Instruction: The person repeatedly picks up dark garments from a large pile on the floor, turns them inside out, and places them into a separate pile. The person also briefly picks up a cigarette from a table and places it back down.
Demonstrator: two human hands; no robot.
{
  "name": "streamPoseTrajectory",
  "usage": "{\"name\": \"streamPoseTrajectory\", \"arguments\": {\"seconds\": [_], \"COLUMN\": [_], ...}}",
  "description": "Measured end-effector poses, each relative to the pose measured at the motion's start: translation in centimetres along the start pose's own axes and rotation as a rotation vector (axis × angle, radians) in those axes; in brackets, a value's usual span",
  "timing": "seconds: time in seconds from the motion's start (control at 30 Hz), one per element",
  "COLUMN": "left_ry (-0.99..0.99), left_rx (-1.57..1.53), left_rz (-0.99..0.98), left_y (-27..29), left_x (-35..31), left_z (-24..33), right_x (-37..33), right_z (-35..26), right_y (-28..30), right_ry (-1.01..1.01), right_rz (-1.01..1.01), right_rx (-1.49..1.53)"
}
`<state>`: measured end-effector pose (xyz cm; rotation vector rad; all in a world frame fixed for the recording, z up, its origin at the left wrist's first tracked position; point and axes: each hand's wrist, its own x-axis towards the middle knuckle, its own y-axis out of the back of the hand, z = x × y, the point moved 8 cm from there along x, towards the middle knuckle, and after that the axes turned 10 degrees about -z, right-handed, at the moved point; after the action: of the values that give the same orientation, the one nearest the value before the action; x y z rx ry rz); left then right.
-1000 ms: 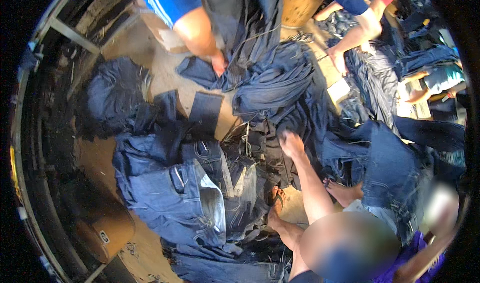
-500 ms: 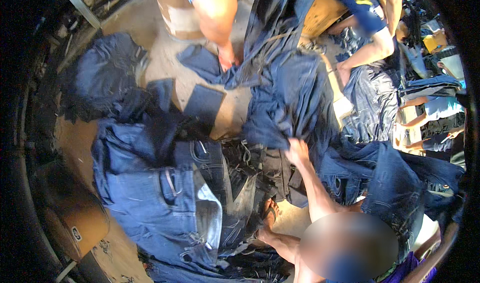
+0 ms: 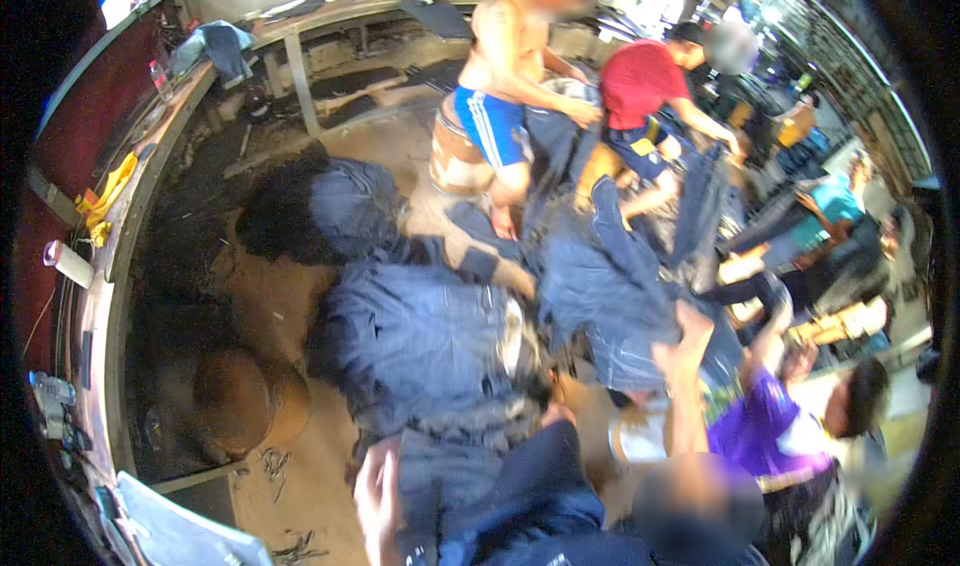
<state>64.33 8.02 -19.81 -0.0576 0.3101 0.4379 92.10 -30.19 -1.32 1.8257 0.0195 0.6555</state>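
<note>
My right hand (image 3: 686,341) is raised over a crumpled pair of blue jeans (image 3: 625,316) right of the middle. Its fingers look spread, though motion smears them, and nothing shows gripped in it. At the lower edge my left hand (image 3: 376,494) is open, fingers stretched upward, beside a dark denim piece (image 3: 440,476). Ahead of it lies a big heap of dark blue denim garments (image 3: 420,326). A light patch shows at the heap's right end.
Another denim bundle (image 3: 350,206) lies farther back. Co-workers in blue shorts (image 3: 490,121), a red shirt (image 3: 640,84) and a purple shirt (image 3: 765,421) handle or sit near garments. A long workbench (image 3: 115,296) curves along the left. A brown rounded seat (image 3: 245,401) stands at left.
The view has swung up and outward, bringing the bench and co-workers in. My right hand was closed on the jeans' edge; now its fingers look apart. My left hand has come into view.
</note>
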Motion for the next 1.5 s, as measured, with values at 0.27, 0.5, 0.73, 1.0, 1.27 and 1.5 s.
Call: {"name": "streamPoseTrajectory", "arguments": {"seconds": [0.27, 0.5, 0.73, 1.0, 1.27, 1.5], "left_ry": [0.448, 0.133, 0.364, -0.141, -0.361, -0.372], "left_rx": [-0.575, 0.547, 0.245, 0.965, 1.316, 0.923], "left_rz": [-0.954, -1.250, -1.803, -2.034, -1.124, -0.969], "left_y": [-12.9, -9.5, -0.8, 4.0, 9.5, 13.3], "left_x": [-3.3, -12.7, -37.2, -52.7, -52.2, -52.5], "left_z": [-1.8, -13.6, -17.9, -19.7, -18.2, -12.6], "right_x": [-24.9, -31.0, -40.3, -49.0, -82.4, -98.0], "right_z": [-44.2, -57.9, -63.1, -60.2, -31.4, -49.7], "right_y": [18.5, 3.1, 3.7, 14.9, 19.9, -2.0], "right_ry": [0.685, 0.396, 0.166, 0.081, -1.300, -1.620], "right_rz": [-0.402, -0.804, -0.814, -0.833, 0.575, -0.676], "right_rx": [0.812, 1.095, 1.495, 1.564, 1.053, 1.461]}}
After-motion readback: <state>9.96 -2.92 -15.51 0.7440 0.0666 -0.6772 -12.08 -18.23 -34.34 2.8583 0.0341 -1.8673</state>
